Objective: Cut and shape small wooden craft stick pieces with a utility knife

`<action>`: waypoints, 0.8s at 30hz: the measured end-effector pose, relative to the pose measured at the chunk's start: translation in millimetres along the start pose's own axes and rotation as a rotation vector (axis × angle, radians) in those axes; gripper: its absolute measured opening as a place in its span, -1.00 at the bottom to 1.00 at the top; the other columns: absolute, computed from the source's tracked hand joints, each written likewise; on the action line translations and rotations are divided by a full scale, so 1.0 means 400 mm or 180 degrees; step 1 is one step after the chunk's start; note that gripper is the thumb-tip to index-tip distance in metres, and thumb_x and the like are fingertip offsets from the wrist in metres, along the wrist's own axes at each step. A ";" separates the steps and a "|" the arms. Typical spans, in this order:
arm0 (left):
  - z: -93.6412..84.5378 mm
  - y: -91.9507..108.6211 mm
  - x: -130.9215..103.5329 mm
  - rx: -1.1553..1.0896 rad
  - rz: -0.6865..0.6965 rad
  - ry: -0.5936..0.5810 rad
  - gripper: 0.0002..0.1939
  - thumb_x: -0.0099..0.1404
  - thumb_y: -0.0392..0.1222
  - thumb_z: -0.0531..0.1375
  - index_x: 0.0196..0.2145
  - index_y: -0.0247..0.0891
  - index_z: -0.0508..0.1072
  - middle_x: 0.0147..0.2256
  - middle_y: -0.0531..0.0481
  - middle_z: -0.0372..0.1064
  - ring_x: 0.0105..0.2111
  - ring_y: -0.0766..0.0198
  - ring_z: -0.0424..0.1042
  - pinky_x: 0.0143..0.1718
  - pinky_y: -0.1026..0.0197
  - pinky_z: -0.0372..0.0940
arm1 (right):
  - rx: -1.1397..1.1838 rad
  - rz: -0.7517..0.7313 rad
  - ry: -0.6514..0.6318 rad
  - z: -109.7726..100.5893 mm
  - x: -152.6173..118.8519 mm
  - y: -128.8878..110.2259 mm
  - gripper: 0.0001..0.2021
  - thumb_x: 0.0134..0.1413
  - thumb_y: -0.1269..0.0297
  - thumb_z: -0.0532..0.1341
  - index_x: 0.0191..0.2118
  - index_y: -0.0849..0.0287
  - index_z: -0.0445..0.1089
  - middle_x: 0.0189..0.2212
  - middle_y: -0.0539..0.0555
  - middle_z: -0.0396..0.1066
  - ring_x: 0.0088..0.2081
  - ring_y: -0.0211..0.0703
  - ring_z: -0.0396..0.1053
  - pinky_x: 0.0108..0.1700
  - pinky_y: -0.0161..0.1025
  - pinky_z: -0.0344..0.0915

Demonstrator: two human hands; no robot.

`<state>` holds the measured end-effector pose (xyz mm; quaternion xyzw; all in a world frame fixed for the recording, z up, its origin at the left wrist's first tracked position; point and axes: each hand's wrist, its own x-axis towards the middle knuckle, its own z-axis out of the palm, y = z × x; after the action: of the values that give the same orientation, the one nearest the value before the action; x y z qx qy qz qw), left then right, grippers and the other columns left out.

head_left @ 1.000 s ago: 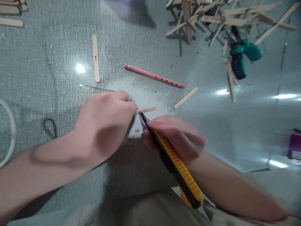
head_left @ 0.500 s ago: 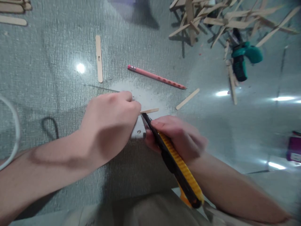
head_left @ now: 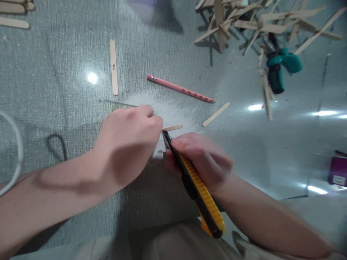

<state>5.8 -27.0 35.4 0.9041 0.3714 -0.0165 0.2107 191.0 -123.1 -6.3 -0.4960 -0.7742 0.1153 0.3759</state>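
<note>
My right hand (head_left: 200,155) is wrapped round a yellow and black utility knife (head_left: 199,187), its handle slanting down to the right. The knife's tip meets a small wooden craft stick (head_left: 173,127) beside the fingers of my left hand (head_left: 130,141). That left hand is closed, knuckles up, pressing on the stick's left end, which its fingers hide. Beneath both hands lies a worn whitish patch of the table with a metal ruler (head_left: 119,103) running partly under my left hand.
Beyond my hands lie a pink pencil (head_left: 181,89), a notched craft stick (head_left: 114,68) and a short stick piece (head_left: 216,114). Teal-handled pliers (head_left: 276,72) sit below a heap of joined sticks (head_left: 260,21). A purple box (head_left: 337,171) stands at the right, a white cable (head_left: 18,151) at the left.
The knife's handle end has swung left and a little upward, together with my right hand, while its tip stays at the stick. My left hand holds its place.
</note>
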 end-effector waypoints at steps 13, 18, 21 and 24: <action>0.013 -0.008 -0.001 -0.0080 0.0246 0.0259 -0.78 0.08 -0.55 0.10 -0.50 -0.28 0.41 -0.49 0.05 0.31 -0.51 0.33 0.23 -0.51 0.28 -0.01 | 0.0108 0.0058 -0.0117 -0.001 0.034 -0.014 -0.69 0.11 0.61 0.34 -0.38 0.06 0.28 -0.49 -0.10 0.48 -0.44 -0.23 0.50 -0.36 -0.26 0.49; 0.016 -0.009 -0.007 -0.0048 0.0276 0.0372 -0.79 0.10 -0.53 0.09 -0.50 -0.29 0.42 -0.49 0.04 0.32 -0.51 0.35 0.23 -0.50 0.28 0.00 | 0.0148 0.0019 -0.0052 0.002 0.031 -0.010 -0.74 0.09 0.61 0.34 -0.33 0.09 0.33 -0.47 -0.06 0.50 -0.44 -0.22 0.51 -0.36 -0.27 0.51; 0.020 -0.013 -0.010 -0.0045 0.0300 0.0411 -0.79 0.13 -0.51 0.07 -0.50 -0.28 0.42 -0.48 0.04 0.34 -0.51 0.35 0.26 -0.50 0.28 0.03 | 0.0101 0.0048 0.0054 0.005 0.024 -0.006 -0.78 0.09 0.56 0.33 -0.23 0.11 0.40 -0.42 -0.02 0.52 -0.42 -0.18 0.53 -0.37 -0.24 0.53; 0.024 -0.013 -0.010 -0.0060 0.0309 0.0461 -0.79 0.15 -0.50 0.08 -0.49 -0.28 0.42 -0.48 0.04 0.33 -0.50 0.34 0.27 -0.49 0.28 0.06 | 0.0064 0.0079 0.0101 0.004 0.020 -0.007 -0.79 0.10 0.53 0.32 -0.19 0.09 0.41 -0.41 -0.02 0.53 -0.43 -0.17 0.53 -0.38 -0.23 0.54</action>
<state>0.4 -30.0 25.5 0.9178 0.3416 0.0626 0.1924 185.9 -117.2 -2.1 -0.5035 -0.7607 0.1198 0.3916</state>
